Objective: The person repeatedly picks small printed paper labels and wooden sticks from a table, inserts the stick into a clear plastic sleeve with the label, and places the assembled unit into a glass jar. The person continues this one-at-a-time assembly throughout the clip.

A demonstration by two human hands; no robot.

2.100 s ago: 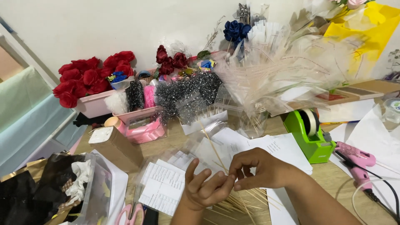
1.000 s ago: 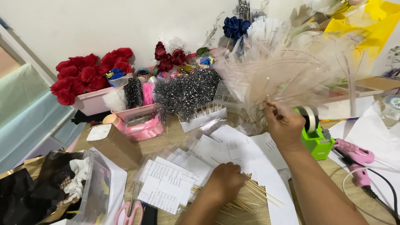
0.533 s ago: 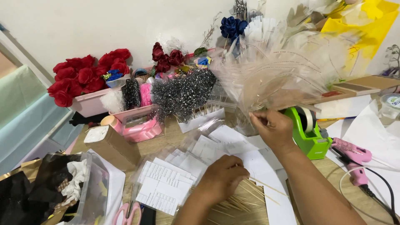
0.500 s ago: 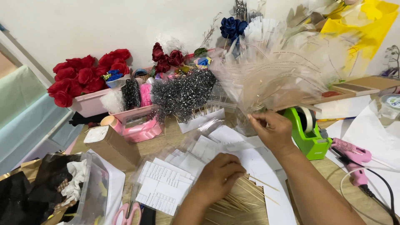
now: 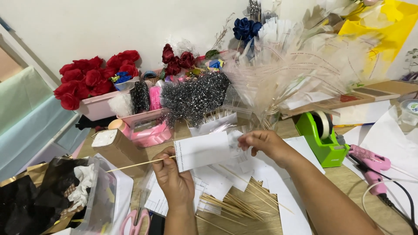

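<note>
A cluttered wooden craft table (image 5: 278, 224) is lying under both hands, backed by a pale wall.

Far left, red fabric roses (image 5: 93, 78) are sitting in a pink tray. The left hand (image 5: 174, 176) is pinching a thin wooden stick (image 5: 139, 163) together with the near-left edge of a white paper slip (image 5: 202, 150), held above the table. The right hand (image 5: 263, 143) is gripping the slip's right end, fingers closed narrowly on it. More sticks (image 5: 230, 204) are lying below. Right of them, a green tape dispenser (image 5: 322, 139) is standing, and a pink glue gun (image 5: 370, 163) is lying.
</note>
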